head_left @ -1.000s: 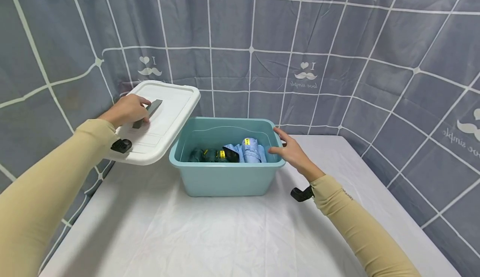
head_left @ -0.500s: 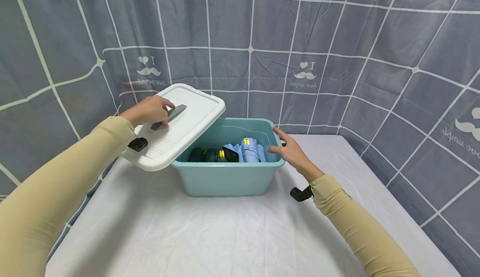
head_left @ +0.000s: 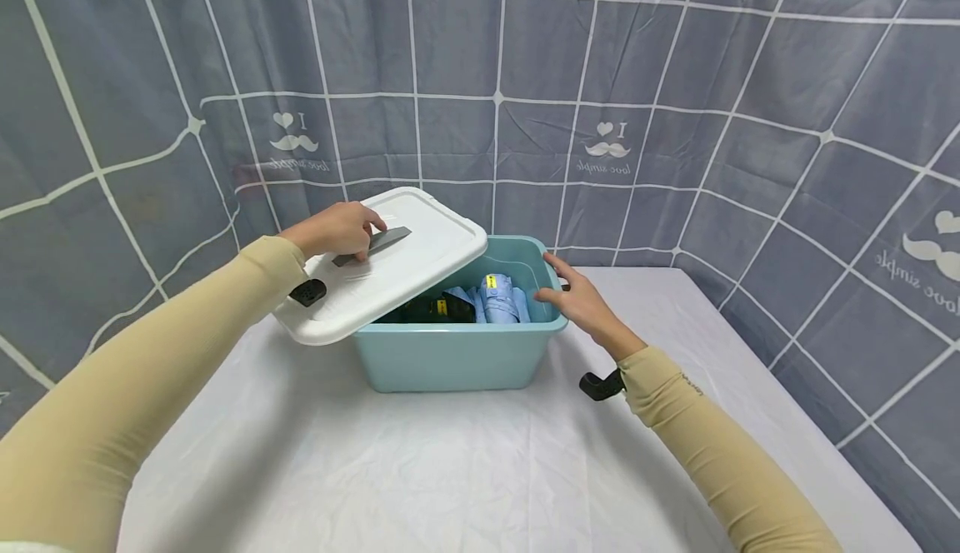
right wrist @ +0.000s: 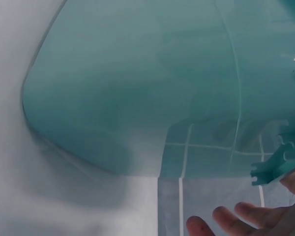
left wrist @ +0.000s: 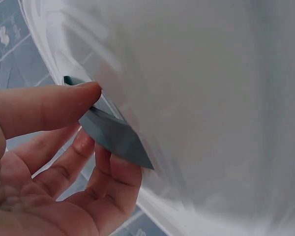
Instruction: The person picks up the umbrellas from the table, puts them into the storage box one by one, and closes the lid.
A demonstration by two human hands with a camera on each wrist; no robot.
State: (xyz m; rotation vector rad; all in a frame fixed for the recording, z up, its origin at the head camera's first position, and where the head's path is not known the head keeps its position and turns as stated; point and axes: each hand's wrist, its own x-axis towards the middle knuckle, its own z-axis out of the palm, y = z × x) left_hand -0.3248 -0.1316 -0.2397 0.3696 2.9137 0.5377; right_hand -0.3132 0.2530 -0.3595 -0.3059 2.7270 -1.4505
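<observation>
My left hand (head_left: 339, 229) pinches the grey handle (head_left: 389, 238) of a white lid (head_left: 438, 236). In the left wrist view, the thumb lies on one side of this handle and fingers on the other. Tilted, the lid overlaps the left part of a teal storage bin (head_left: 450, 359). My right hand (head_left: 587, 307) rests on the bin's right rim, thumb and index finger spread over it. Several of its fingers (right wrist: 231, 220) extend loosely below the rim in the right wrist view. Inside the bin are a rolled light-blue bundle (head_left: 499, 297) and a dark bundle (head_left: 457, 310), both yellow-tagged; the lid hides the bin's left interior.
The bin stands on a table with a white cloth (head_left: 465, 470). Grey curtains with white grid lines (head_left: 637, 62) hang behind it and along both sides. A black wrist camera (head_left: 602, 385) sits below my right sleeve.
My left hand has carried the lid rightward and a little down, from beside the bin to over its left part, covering some dark bundles. My right hand has stayed on the rim.
</observation>
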